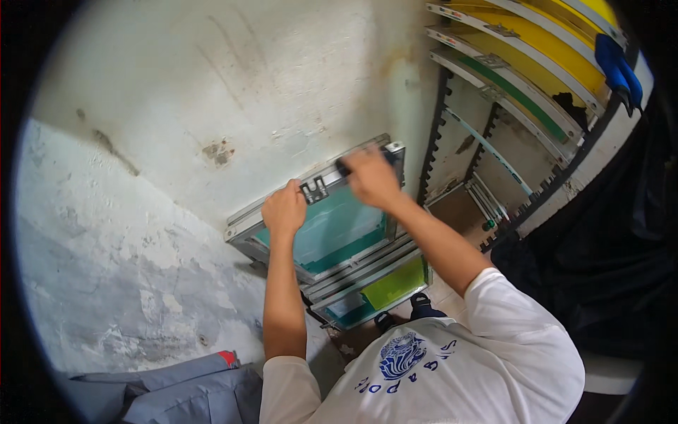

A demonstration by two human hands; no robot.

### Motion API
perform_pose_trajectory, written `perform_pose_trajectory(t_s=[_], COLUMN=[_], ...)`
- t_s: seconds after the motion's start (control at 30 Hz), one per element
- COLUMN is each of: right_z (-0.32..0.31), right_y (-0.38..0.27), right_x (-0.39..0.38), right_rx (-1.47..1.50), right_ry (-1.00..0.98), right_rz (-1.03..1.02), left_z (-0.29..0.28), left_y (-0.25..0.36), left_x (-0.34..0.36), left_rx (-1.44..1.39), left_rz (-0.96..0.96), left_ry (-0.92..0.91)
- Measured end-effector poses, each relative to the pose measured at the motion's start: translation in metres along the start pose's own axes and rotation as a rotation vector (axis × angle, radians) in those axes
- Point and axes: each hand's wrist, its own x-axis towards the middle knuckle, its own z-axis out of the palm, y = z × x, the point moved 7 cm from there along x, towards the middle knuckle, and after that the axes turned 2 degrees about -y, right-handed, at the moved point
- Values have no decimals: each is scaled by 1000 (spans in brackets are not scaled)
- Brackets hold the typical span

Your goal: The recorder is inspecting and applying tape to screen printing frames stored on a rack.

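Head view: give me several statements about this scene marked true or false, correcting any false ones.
1. The left hand is at the upper edge of the silver metal-framed teal screen. True.
2. The bare right hand looks sharp. False: the right hand is blurred.
3. A yellow-green panel appears below that screen in the picture. True.
4. Gray fabric lies at lower right. False: it is at lower left.
5. Metal-railed yellow frames show at upper right. True.

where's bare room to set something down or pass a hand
A small patch of floor shows between the low frame, shoes and right forearm. A hand could probably pass into the rack below the screens, though a blue bar crosses it. Crowded: the frames stacked against the wall, with left grip and right grip at the top.
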Motion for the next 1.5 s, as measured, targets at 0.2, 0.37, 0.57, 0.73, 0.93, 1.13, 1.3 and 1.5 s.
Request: perform_pose_trajectory(t_s=[0.2,0.37,0.57,0.73,0.93,1.13,1.3,1.5], right_z=[41,24,81,57,29,29,23,24], right_y=[-17,-3,-51,-14,34,21,19,19], right_x=[54,109,89,84,47,41,39,43], right_rx=[768,940,743,871,87,-31,-21,-47], right_ry=[-658,-304,-838,-433,-328,-307,-366,-353], right_rz=[113,257,133,144,202,177,194,226], left_z=[3,5,-22,-6,4,0,-14,-65], left_y=[-1,-5,-12,-14,-20,-3,-26,-106], left_x=[-1,-2,1,-4,10,30,7,-61], left_rx=[36,61,-560,-239,-508,-676,-578,-367], left_rz=[-20,-81,-105,-137,47,231,183,197], left_ry=[-49,-83,231,-86,-225,-414,-390,22])
